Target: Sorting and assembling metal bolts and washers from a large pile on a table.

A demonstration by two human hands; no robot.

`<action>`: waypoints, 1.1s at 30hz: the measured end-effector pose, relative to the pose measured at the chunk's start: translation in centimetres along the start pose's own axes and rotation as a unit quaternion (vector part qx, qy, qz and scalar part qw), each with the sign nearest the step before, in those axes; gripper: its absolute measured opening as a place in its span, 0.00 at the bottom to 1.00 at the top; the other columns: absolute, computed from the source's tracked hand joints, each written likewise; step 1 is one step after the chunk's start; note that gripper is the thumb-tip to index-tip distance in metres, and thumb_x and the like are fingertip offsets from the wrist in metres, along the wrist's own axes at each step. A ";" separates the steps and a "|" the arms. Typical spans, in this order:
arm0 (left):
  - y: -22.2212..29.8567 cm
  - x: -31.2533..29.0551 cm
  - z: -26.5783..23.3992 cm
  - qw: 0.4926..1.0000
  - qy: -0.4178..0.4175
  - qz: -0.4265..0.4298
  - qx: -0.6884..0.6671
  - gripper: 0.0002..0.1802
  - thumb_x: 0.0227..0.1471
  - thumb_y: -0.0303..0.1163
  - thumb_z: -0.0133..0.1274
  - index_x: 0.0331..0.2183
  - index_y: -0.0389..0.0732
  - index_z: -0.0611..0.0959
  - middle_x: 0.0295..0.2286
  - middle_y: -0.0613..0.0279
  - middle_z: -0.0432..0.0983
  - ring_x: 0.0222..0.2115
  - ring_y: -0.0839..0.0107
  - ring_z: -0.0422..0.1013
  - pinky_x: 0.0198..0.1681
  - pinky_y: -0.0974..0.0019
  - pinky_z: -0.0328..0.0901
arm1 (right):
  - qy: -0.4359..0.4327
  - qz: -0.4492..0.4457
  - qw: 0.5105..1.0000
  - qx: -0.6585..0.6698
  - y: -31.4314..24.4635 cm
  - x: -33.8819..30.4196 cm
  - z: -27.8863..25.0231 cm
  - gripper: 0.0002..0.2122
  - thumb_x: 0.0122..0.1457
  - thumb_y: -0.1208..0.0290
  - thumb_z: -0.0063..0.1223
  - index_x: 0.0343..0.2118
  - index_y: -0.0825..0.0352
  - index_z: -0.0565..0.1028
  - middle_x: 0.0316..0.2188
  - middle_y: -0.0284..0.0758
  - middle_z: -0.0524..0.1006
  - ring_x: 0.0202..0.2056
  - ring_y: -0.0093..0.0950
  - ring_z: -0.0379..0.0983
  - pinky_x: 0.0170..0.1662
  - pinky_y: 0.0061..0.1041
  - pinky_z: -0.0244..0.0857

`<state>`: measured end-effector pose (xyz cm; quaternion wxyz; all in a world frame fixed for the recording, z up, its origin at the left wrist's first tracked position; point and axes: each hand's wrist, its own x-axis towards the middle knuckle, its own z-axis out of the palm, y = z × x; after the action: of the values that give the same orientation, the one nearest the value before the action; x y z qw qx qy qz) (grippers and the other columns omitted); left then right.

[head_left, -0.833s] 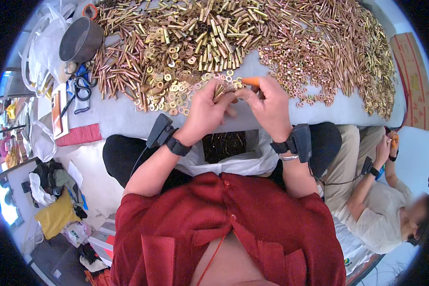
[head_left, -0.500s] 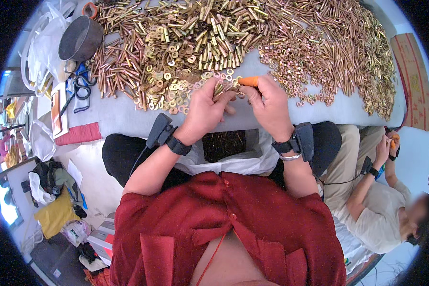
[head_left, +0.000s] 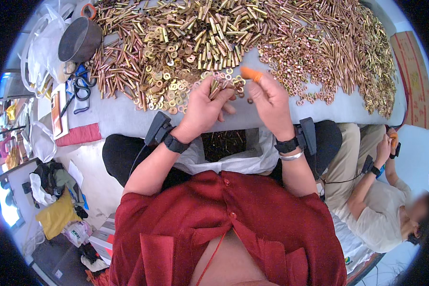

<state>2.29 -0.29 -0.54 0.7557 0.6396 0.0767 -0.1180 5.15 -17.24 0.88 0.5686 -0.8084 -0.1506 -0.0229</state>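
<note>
My left hand [head_left: 206,105] is closed around a small bunch of brass-coloured bolts [head_left: 218,86], their ends poking out between thumb and fingers. My right hand [head_left: 272,101], with an orange finger cover [head_left: 250,74] on one finger, is just right of it and apart from it. Its thumb and covered finger are spread, and no part shows between them. Directly beyond my hands lie flat washers [head_left: 168,93] at left and small nuts [head_left: 295,71] at right. Metal sleeves [head_left: 219,38] are heaped farther back.
More bolts [head_left: 376,71] cover the table's right side. A dark pot [head_left: 80,40], scissors [head_left: 82,89] and white plastic bags [head_left: 43,47] are at far left. An open white bag [head_left: 200,161] with dark contents is between my knees. A co-worker [head_left: 376,205] sits at right.
My right hand has drawn away from the bunch in my left hand, its covered finger lifting and its thumb parting from it. My left hand has barely moved.
</note>
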 end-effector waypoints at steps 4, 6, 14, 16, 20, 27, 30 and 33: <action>0.2 -0.3 -0.1 1.000 -0.028 0.000 -0.010 0.08 0.56 0.28 0.49 0.39 0.37 0.72 0.27 0.61 0.76 0.19 0.74 0.74 0.13 0.77 0.64 | -0.046 0.126 0.987 0.087 -0.1 -0.5 0.4 0.10 0.57 0.71 0.52 0.40 0.69 0.76 0.32 0.35 0.77 0.32 0.20 0.70 0.35 0.20 0.64; 0.2 -0.4 -0.1 0.996 -0.060 -0.001 -0.061 0.09 0.57 0.30 0.49 0.38 0.37 0.72 0.27 0.61 0.76 0.20 0.74 0.75 0.14 0.77 0.65 | -0.026 0.098 0.987 0.122 -0.4 -0.7 1.2 0.11 0.59 0.68 0.50 0.40 0.69 0.76 0.31 0.34 0.77 0.33 0.18 0.70 0.35 0.19 0.64; 0.9 -0.3 -0.8 0.988 -0.073 -0.012 -0.138 0.08 0.57 0.31 0.48 0.37 0.37 0.72 0.27 0.61 0.74 0.20 0.73 0.75 0.15 0.76 0.66 | -0.083 0.178 0.928 0.315 1.1 -1.1 0.0 0.36 0.63 0.42 0.20 0.49 0.76 0.68 0.38 0.39 0.75 0.39 0.28 0.69 0.44 0.26 0.61; 0.9 -0.4 -0.8 0.988 -0.080 -0.009 -0.130 0.08 0.57 0.33 0.48 0.36 0.39 0.72 0.27 0.63 0.73 0.20 0.74 0.74 0.15 0.76 0.65 | -0.042 0.141 0.915 0.375 -1.2 -1.1 1.9 0.35 0.63 0.42 0.21 0.46 0.74 0.71 0.36 0.38 0.76 0.37 0.26 0.68 0.43 0.23 0.59; 0.7 -0.4 -0.8 0.989 -0.074 -0.027 -0.123 0.08 0.57 0.31 0.48 0.37 0.38 0.72 0.27 0.62 0.74 0.20 0.73 0.74 0.15 0.76 0.66 | -0.035 0.183 0.896 0.402 1.2 -0.8 0.3 0.34 0.63 0.42 0.22 0.39 0.73 0.75 0.32 0.37 0.76 0.34 0.24 0.68 0.41 0.23 0.59; 1.1 -0.6 -1.1 0.990 -0.068 -0.042 -0.112 0.08 0.55 0.32 0.51 0.37 0.40 0.75 0.24 0.65 0.74 0.17 0.76 0.72 0.13 0.76 0.63 | 0.028 0.166 0.959 0.227 0.9 0.3 0.3 0.23 0.64 0.52 0.36 0.31 0.68 0.76 0.24 0.31 0.76 0.25 0.23 0.68 0.30 0.23 0.61; 2.3 -1.3 -0.6 0.987 -0.115 -0.085 0.077 0.08 0.53 0.32 0.54 0.34 0.40 0.78 0.21 0.68 0.75 0.15 0.79 0.71 0.12 0.78 0.61 | 0.069 0.134 0.989 0.015 1.0 3.0 1.3 0.08 0.55 0.67 0.53 0.29 0.68 0.75 0.25 0.35 0.77 0.29 0.26 0.72 0.34 0.29 0.65; 1.8 -1.6 -0.1 0.981 -0.125 -0.103 0.110 0.08 0.51 0.32 0.57 0.33 0.40 0.80 0.20 0.69 0.76 0.15 0.82 0.71 0.12 0.79 0.60 | 0.094 -0.024 0.978 -0.185 2.7 5.1 2.8 0.09 0.48 0.69 0.58 0.32 0.65 0.74 0.29 0.41 0.76 0.33 0.42 0.71 0.37 0.37 0.65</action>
<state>1.24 0.26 1.59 0.6686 0.6874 0.0336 -0.2817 10.41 -14.37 -1.54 0.4199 -0.8901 -0.1091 -0.1396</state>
